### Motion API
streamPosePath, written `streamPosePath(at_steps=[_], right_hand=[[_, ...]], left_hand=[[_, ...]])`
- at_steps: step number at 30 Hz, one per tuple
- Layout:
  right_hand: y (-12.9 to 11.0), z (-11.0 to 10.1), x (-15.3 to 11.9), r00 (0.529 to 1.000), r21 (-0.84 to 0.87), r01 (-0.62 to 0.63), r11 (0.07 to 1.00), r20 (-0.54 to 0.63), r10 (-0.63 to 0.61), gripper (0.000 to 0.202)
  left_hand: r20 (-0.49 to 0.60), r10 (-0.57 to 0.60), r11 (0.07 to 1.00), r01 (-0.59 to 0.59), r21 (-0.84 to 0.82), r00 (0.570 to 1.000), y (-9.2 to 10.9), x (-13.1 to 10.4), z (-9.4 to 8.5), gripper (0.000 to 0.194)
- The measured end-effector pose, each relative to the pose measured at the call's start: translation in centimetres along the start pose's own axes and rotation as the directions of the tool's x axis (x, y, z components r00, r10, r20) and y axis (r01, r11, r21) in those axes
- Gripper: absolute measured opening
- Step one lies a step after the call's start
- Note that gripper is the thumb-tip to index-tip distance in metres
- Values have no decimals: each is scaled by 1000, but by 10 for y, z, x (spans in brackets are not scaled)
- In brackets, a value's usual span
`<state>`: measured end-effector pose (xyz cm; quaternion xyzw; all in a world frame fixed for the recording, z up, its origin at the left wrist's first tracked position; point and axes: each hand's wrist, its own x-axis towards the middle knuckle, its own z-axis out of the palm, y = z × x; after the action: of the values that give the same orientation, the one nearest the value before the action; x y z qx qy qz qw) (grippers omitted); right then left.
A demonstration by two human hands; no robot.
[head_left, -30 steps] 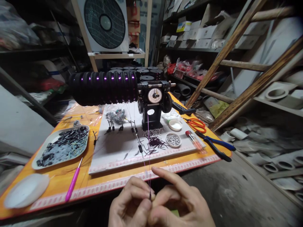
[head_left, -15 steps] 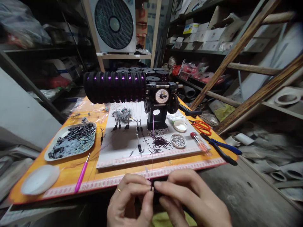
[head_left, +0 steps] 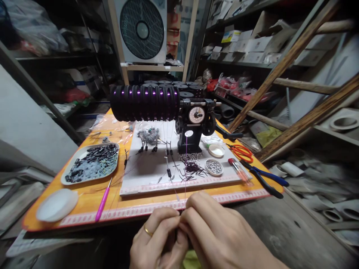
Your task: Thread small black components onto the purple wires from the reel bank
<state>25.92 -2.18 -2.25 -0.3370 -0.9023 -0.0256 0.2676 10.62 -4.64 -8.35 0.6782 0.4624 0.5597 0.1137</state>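
Both hands meet low in the middle of the view, just in front of the table's near edge. My left hand (head_left: pixel 158 239), with a gold ring, is closed, thumb and fingers pinched on the end of a thin purple line (head_left: pixel 186 160). My right hand (head_left: pixel 218 231) is closed too, its fingertips pressed against the left ones where the line comes down. Whatever small piece lies between them is hidden. Upward, the line leads to a black hand-cranked winder (head_left: pixel 193 127). Black spools wound with purple line (head_left: pixel 144 102) sit in a row on its shaft.
A white board (head_left: pixel 148 168) carries loose black tubes (head_left: pixel 195 168) and a dish of small metal parts (head_left: pixel 214 167). Left are a tray of parts (head_left: pixel 66 179), a white lid (head_left: pixel 57 204) and a pink-handled needle tool (head_left: pixel 102 203). Blue-black pliers (head_left: pixel 263 177) overhang the right edge.
My right hand has closed in against the left fingertips, covering the small dark piece that showed there. The whole view has shifted slightly, so the table sits further right.
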Motion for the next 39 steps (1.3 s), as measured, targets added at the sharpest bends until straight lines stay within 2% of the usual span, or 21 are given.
streamPosePath(at_steps=[2,6,9,11,14,18,22,25,29,32,34,36,39], right_hand=[[0,2,0,1000,56,-19,998,-22,20,30],[6,-2,3,978,396,-166,903,-52,203,21],[9,-10,3,976,495,-162,854,-45,212,19],[9,-12,1,985,457,-164,874,21,174,19],[6,-11,-3,988,298,-153,942,82,134,18],[1,-4,-3,997,38,-6,999,81,3,30],[-1,0,2,991,-138,125,982,67,-117,39],[1,1,3,993,-88,112,990,58,-107,36],[8,-7,6,998,211,-28,977,-52,40,23],[12,-17,9,982,472,-117,874,-80,174,20],[13,-20,10,974,616,-170,769,-13,226,19],[14,-18,8,960,757,-249,603,111,257,20],[13,-10,3,921,887,-363,285,296,252,23]], left_hand=[[-15,-16,1000,16,9,1000,-1,-1,1,21],[-44,-21,999,19,-34,999,-4,-1,4,18],[-42,-27,998,24,-57,999,-5,-1,5,18],[-40,-27,999,26,-44,999,-5,-1,5,18],[-12,-4,1000,4,-20,1000,-6,0,3,17],[48,48,999,-47,-19,998,-7,-1,1,20],[56,21,999,-20,-31,998,-7,-3,0,18],[20,9,999,-8,-38,1000,-7,-3,0,16],[-28,14,999,-15,-44,1000,-6,0,1,17],[-33,-23,996,20,-83,999,-6,1,1,18],[-28,-67,989,63,-135,997,-6,1,1,17],[-12,-98,978,94,-186,995,-6,-1,2,18],[31,-155,947,158,-278,987,-6,-4,4,16]])
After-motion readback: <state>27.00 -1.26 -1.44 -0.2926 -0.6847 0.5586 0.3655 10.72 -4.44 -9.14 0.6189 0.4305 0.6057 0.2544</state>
